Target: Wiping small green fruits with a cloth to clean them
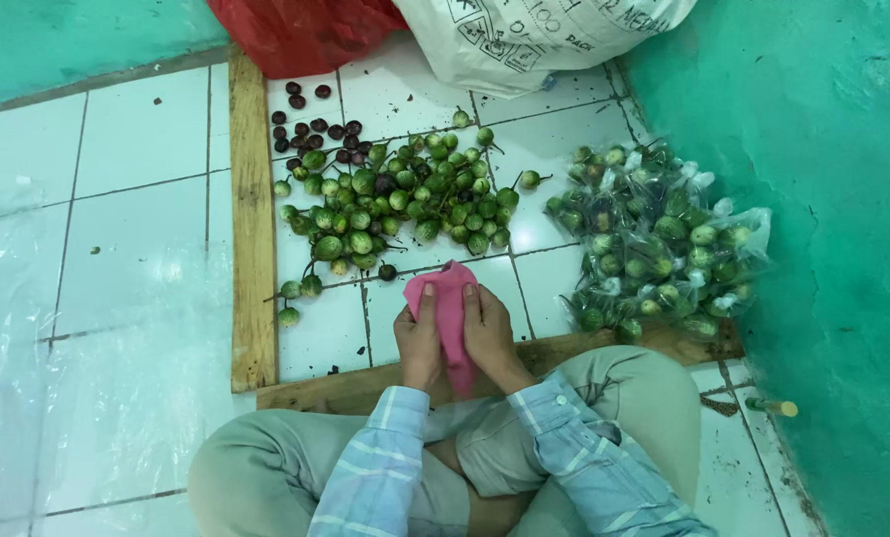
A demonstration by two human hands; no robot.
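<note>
White tiled floor [136,149] with loose green eggplants [395,204]; left hand [420,343] and right hand [487,333] fingers pinch a pink bag [450,308]. Step looks like opening it; next needs spreading its mouth.

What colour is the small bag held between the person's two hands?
Pink. The plastic bag shows best in the head view, held by the left hand and right hand.
</note>
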